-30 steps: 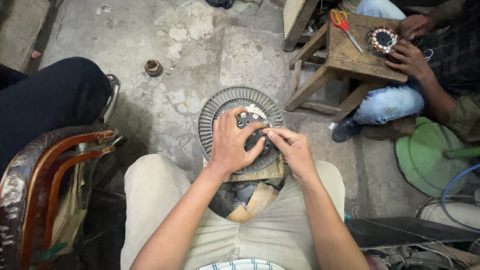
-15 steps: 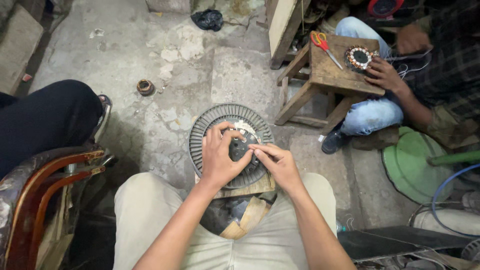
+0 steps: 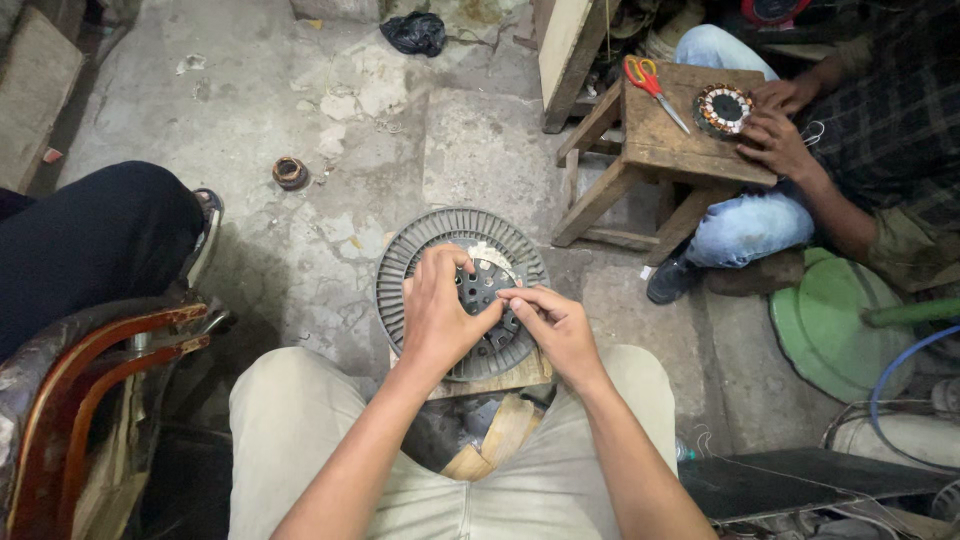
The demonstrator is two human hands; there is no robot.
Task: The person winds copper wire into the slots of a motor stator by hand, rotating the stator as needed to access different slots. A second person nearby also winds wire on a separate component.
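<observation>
Two bare hands meet over a round grey ribbed motor housing (image 3: pixel 400 290) on a wooden block (image 3: pixel 500 378) between the person's knees. Left hand (image 3: pixel 437 318) lies on the housing's centre, fingers curled; whether it grips anything, can't tell. Right hand (image 3: pixel 552 325) touches it, thumb and forefinger pinched narrow on sth too small to see. Pale winding shows at the housing's far rim; work looks part done, housing open w/ no cover. Beyond the housing: small rusty ring (image 3: pixel 290 172), black bag (image 3: pixel 416 32). Right of it, a co-worker's hands (image 3: pixel 780 140) hold a copper-wound stator (image 3: pixel 723 108) on a wooden stool (image 3: pixel 655 150) w/ red-handled scissors (image 3: pixel 650 82). No packages or labels visible.
</observation>
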